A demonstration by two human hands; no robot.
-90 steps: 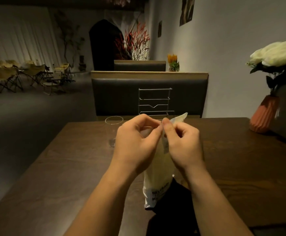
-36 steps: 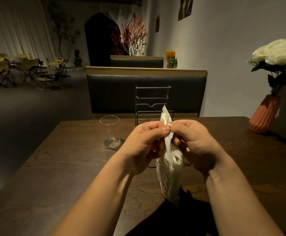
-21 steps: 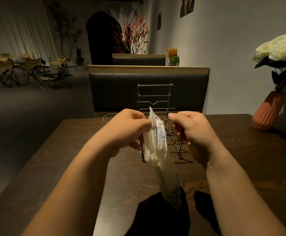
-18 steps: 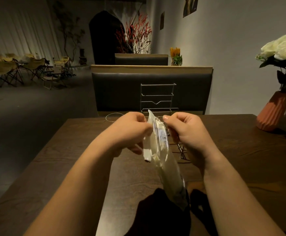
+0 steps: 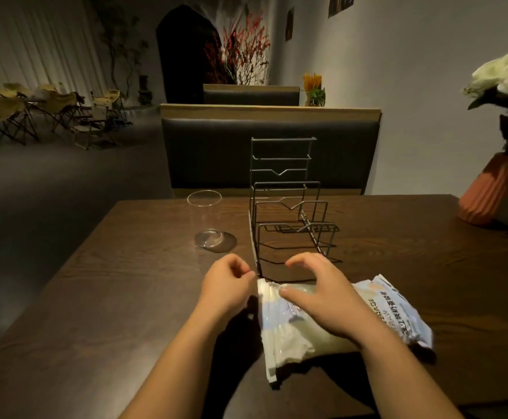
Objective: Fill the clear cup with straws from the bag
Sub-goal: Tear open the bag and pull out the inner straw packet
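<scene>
On the worktop [image 5: 125, 267] the bag [image 5: 307, 331] lay flat near the front edge, the right hand [image 5: 325, 294] resting on it with fingers spread, gripping nothing. Left hand [image 5: 225, 285] sat at the bag's mouth, fingers loosely curled; whether it pinched the edge I could not tell. Beyond, the cup [image 5: 208, 219] stood empty beside a wire rack [image 5: 289, 207]. Tugged too hard, straws could likely spill across the wood, or a reaching arm could tip the light cup.
</scene>
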